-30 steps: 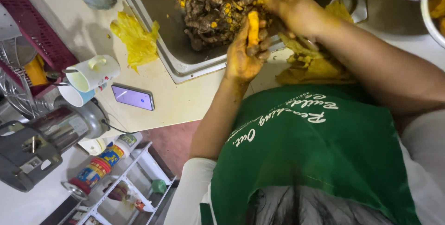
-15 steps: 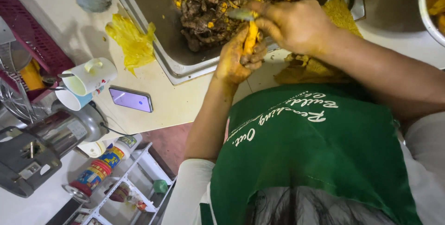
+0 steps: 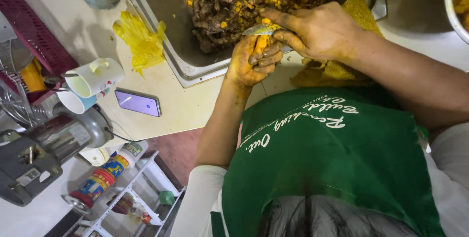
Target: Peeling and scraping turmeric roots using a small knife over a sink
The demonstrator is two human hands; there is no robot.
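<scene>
two cups (image 3: 93, 77), one phone (image 3: 138, 103), one knife (image 3: 259, 30)

Bare counter lies open between the phone (image 3: 138, 103) and the sink rim (image 3: 190, 73), while two cups (image 3: 90, 83), a yellow cloth (image 3: 139, 39) and a grinder (image 3: 53, 144) crowd the left.

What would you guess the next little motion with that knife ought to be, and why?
Probably another short scrape along the root. The left hand grips an orange root over the sink, and the right hand sets a small knife at its top end. Peelings already lie piled in the sink.
</scene>
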